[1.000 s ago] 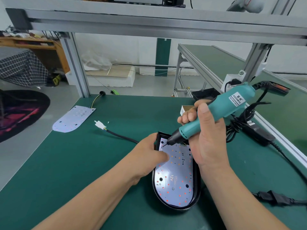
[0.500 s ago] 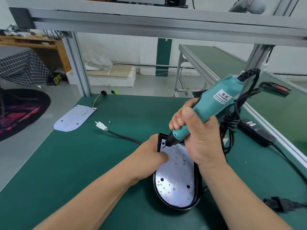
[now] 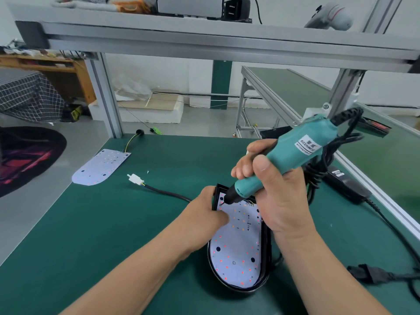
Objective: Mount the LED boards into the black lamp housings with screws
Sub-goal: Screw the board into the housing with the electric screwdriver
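A black lamp housing (image 3: 264, 264) lies on the green bench with a white LED board (image 3: 236, 251) seated inside it. My left hand (image 3: 205, 212) grips the housing's far left corner, fingers over the rim onto the board. My right hand (image 3: 272, 192) holds a teal electric screwdriver (image 3: 293, 153) tilted down to the left. Its black tip touches the board's far left corner, where a small screw sits. A second, loose LED board (image 3: 100, 168) lies at the bench's far left edge.
The housing's black cable with a white connector (image 3: 135, 178) runs left across the bench. The screwdriver's cord and a black power adapter (image 3: 345, 185) lie at the right, a plug (image 3: 368, 273) nearer. Aluminium frame posts and a shelf stand overhead.
The screwdriver has swung more upright and its tip has come down onto the board's far left corner. My left hand has stayed on the housing.
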Motion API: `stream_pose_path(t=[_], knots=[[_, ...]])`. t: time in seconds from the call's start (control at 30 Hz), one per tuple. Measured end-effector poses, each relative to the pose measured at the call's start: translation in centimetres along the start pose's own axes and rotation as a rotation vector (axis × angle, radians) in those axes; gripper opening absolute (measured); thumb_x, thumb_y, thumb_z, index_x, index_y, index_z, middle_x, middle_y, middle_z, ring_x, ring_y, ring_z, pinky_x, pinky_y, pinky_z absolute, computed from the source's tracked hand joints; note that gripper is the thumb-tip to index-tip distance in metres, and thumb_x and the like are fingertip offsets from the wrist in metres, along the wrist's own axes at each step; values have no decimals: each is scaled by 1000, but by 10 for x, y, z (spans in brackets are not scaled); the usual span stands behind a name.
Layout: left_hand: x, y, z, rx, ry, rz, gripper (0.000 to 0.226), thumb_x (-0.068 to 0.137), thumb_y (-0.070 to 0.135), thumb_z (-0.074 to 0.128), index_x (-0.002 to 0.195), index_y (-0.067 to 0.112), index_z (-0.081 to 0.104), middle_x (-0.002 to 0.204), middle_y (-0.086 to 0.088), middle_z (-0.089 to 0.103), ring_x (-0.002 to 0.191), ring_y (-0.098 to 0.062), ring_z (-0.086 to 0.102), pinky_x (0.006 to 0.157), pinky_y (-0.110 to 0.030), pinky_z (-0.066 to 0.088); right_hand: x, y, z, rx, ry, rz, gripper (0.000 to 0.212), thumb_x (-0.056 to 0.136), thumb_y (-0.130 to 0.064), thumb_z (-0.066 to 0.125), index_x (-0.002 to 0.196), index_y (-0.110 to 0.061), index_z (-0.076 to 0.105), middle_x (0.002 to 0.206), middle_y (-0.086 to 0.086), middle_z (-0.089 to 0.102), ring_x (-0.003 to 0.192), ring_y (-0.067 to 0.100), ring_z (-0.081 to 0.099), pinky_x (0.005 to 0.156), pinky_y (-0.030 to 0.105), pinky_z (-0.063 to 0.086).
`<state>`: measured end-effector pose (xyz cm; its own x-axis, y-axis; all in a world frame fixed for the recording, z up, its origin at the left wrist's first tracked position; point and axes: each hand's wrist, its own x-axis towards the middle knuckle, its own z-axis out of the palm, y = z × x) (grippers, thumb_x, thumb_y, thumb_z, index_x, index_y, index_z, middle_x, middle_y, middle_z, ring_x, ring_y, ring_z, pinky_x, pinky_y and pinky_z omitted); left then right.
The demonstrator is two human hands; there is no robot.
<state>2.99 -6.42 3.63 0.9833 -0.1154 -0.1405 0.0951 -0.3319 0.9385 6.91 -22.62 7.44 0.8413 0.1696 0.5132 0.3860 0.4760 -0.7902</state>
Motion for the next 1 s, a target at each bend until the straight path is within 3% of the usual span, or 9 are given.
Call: stream_pose_path(t=[0.13, 0.2, 0.33, 0.43, 0.53, 0.6, 0.67, 0.8, 1.0], knots=[[0, 1, -1, 19, -13, 31, 27, 82, 13, 58, 103, 30, 61, 89, 8, 65, 77, -8, 57, 76, -33, 48, 1, -16, -3, -33, -44, -61, 17, 89, -15, 74, 104, -13, 67, 73, 11, 58, 70, 30, 58, 80, 50, 50], [-1, 2, -4, 12, -27, 32, 26, 83, 4, 55, 99, 23, 63, 86, 4, 67, 76, -13, 59, 76, -33, 50, 5, -24, -4, 21, -51, -111, 18, 90, -17, 74, 105, -13, 65, 72, 6, 58, 70, 26, 56, 79, 47, 51], [-2, 2, -10, -5, 22, -14, 36, 81, 10, 55, 110, 26, 68, 108, -5, 78, 100, -35, 73, 95, -52, 59, 10, -31, -24, 196, 170, -106, 19, 100, -35, 68, 105, -17, 63, 74, -2, 52, 71, 17, 52, 77, 36, 52], [-1, 7, -18, 6, 65, 14, 38, 83, 9, 58, 114, 29, 70, 105, 4, 79, 99, -28, 74, 92, -50, 60, 14, -27, -47, 346, 377, -64, 20, 106, -37, 59, 100, -19, 62, 75, -5, 50, 70, 12, 50, 74, 30, 51], [1, 17, -33, 174, 253, 131, 44, 89, 11, 62, 120, 41, 64, 85, 12, 73, 70, -12, 63, 68, -31, 53, 17, -21, -67, 461, 565, -45, 24, 102, -39, 68, 98, -17, 61, 75, -5, 50, 65, 11, 52, 69, 27, 53], [-4, 26, -41, 353, 426, 208, 65, 90, 21, 61, 139, 61, 45, 81, 16, 69, 61, -8, 60, 60, -29, 50, 18, -18, -80, 464, 658, -35, 25, 101, -38, 69, 98, -15, 61, 73, -4, 51, 62, 10, 53, 65, 26, 53], [-12, 34, -42, 627, 592, 378, 76, 91, 25, 61, 152, 61, 32, 78, 13, 62, 64, -11, 58, 56, -33, 48, 20, -14, -89, 452, 709, -21, 25, 102, -37, 69, 96, -14, 61, 72, -3, 51, 61, 11, 54, 64, 27, 54], [-19, 38, -24, 1014, 574, 681, 79, 82, 17, 71, 154, 39, 48, 82, 6, 43, 69, -23, 50, 43, -33, 43, 22, -8, -97, 453, 718, 9, 26, 103, -37, 68, 94, -13, 63, 70, -2, 52, 59, 12, 54, 62, 27, 55], [-15, 34, -20, 917, 615, 677, 72, 89, 18, 61, 155, 41, 46, 83, 9, 45, 72, -21, 51, 46, -36, 47, 21, -5, -97, 445, 691, 0, 25, 103, -37, 68, 98, -13, 62, 73, -1, 51, 61, 13, 53, 64, 28, 55]])
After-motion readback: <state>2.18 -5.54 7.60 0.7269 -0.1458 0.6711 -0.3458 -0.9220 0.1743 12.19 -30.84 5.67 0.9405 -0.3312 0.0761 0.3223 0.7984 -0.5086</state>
